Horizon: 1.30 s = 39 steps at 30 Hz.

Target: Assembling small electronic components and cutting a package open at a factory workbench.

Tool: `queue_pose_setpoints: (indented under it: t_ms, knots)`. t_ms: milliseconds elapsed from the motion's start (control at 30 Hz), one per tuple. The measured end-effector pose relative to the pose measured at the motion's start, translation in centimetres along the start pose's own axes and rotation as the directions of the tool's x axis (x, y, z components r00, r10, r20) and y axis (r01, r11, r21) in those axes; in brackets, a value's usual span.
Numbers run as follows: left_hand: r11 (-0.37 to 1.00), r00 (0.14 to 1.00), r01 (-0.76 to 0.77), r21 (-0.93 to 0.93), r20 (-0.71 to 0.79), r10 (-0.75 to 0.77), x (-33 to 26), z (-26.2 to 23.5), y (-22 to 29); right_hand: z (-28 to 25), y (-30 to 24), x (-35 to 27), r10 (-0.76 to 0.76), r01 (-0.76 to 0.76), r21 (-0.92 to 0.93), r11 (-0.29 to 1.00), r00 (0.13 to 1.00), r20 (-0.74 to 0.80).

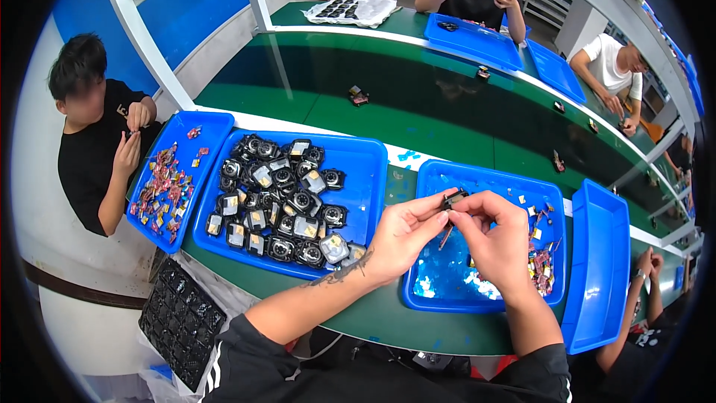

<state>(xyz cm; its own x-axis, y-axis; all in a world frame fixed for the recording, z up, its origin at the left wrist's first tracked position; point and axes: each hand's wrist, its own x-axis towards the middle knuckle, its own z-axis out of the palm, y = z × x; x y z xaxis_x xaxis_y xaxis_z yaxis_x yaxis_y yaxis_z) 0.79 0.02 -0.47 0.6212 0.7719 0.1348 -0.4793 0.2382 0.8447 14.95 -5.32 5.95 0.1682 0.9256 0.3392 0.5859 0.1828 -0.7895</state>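
Note:
Over the left part of a blue tray (415, 283), my left hand (406, 233) and my right hand (494, 237) meet. Between their fingertips they pinch a small dark electronic part (455, 198), with a thin reddish strip (445, 236) hanging below it. Its exact kind is partly hidden by the fingers. Beneath my hands, the tray holds shiny blue film pieces (440, 254) and a heap of small red and yellow circuit pieces (542, 269). To the left, a second blue tray (362, 179) is piled with black watch cases (280, 201), several showing round backs.
An upright or tilted narrow blue tray (597, 261) stands at right. A tray of circuit pieces (164, 186) sits far left beside a seated person (97, 134). A green conveyor belt (298, 82) carries scattered parts. Black moulded trays (181, 321) lie lower left. Other people work opposite.

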Motion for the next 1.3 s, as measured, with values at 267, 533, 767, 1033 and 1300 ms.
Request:
queue_pose_setpoints:
  t_ms: [267, 533, 767, 1033, 1300]
  knots:
    - [0.994, 0.998, -0.055, 0.098, 0.027, 0.053, 0.8, 0.3, -0.1, -1.0, 0.0, 0.9, 0.072, -0.068, -0.079, 0.995, 0.996, 0.046]
    - [0.986, 0.999, -0.040, 0.164, -0.015, 0.043, -0.5, -0.2, 1.0, 0.6, -0.6, 1.5, -0.205, 0.205, -0.053, 0.977, 0.979, -0.010]
    - [0.993, 0.991, -0.110, 0.048, 0.075, 0.107, 1.1, 0.7, -0.1, -0.1, 1.4, 1.5, -0.041, 0.045, 0.065, 0.997, 0.997, -0.060]
    - [0.935, 0.901, -0.351, 0.051, -0.254, 0.352, 0.5, -1.0, 2.7, 2.7, -1.1, 1.2, -0.160, 0.158, 0.061, 0.986, 0.986, 0.035]
    - [0.640, 0.887, -0.400, 0.656, 0.101, 0.451, 1.2, -0.4, 4.1, 0.4, 0.0, 2.2, 0.214, -0.246, 0.568, 0.785, 0.969, 0.123]
